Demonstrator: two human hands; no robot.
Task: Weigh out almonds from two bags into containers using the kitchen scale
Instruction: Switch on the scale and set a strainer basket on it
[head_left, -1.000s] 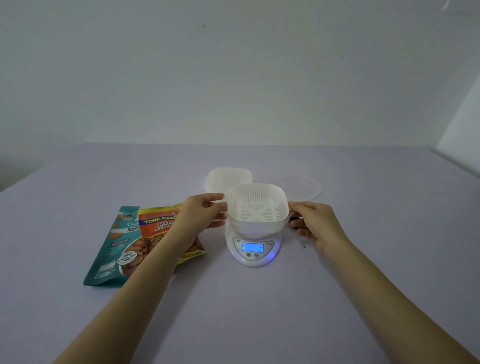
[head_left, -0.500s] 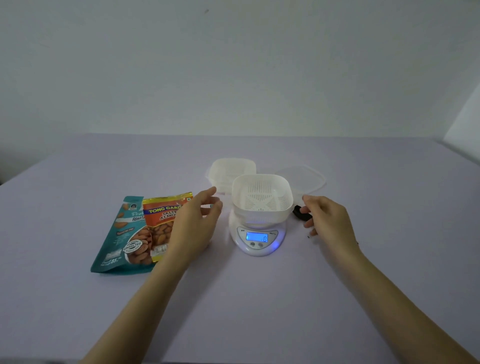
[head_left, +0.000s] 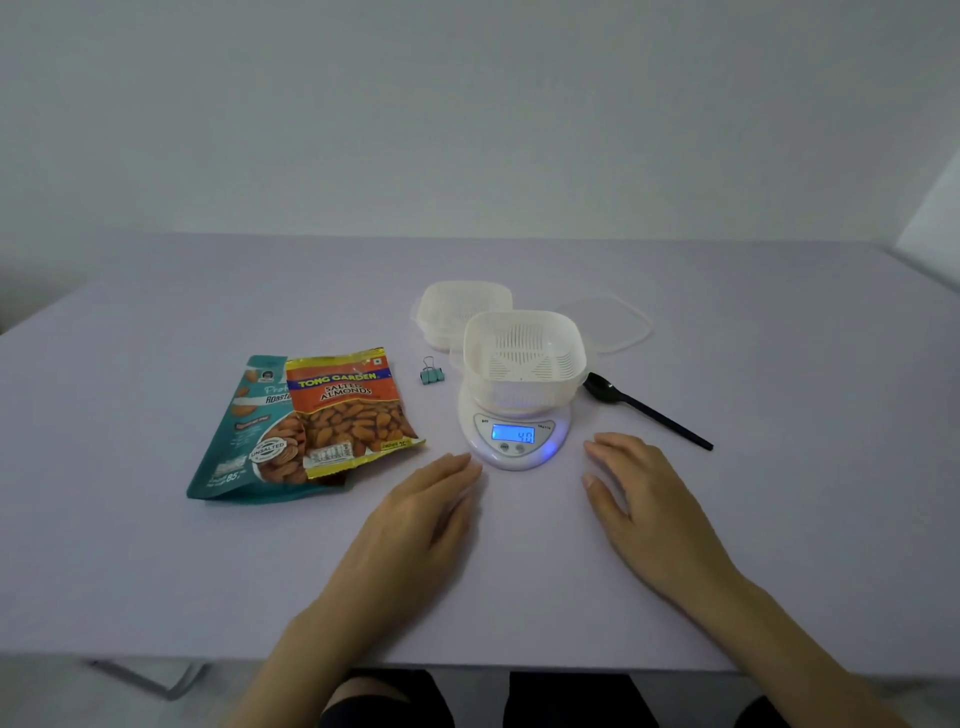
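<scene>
smooth lilac tabletop (head_left: 156, 545), slotted white plastic basket (head_left: 523, 358) on rounded scale (head_left: 514, 436), glossy foil bags (head_left: 311, 421)

- The light was dim and cool, giving the table (head_left: 156, 571) and the wall (head_left: 467, 104) a grey-lilac cast.
- A paler patch sat at the frame's 3 o'clock edge.
- Shadows were soft and faint, lying just under the left hand (head_left: 415, 525) and right hand (head_left: 649, 514).
- The display (head_left: 513, 434) of the scale (head_left: 519, 461) glowed bright blue, spilling a bluish sheen at the base's 5 o'clock.
- The foil of the orange bag (head_left: 353, 410) caught mild glare at its top.
- Fingertips looked slightly smeared; small print was soft.
- Wide-angle distortion bowed the table's far edge and stretched the forearms toward 5 and 7 o'clock.
</scene>
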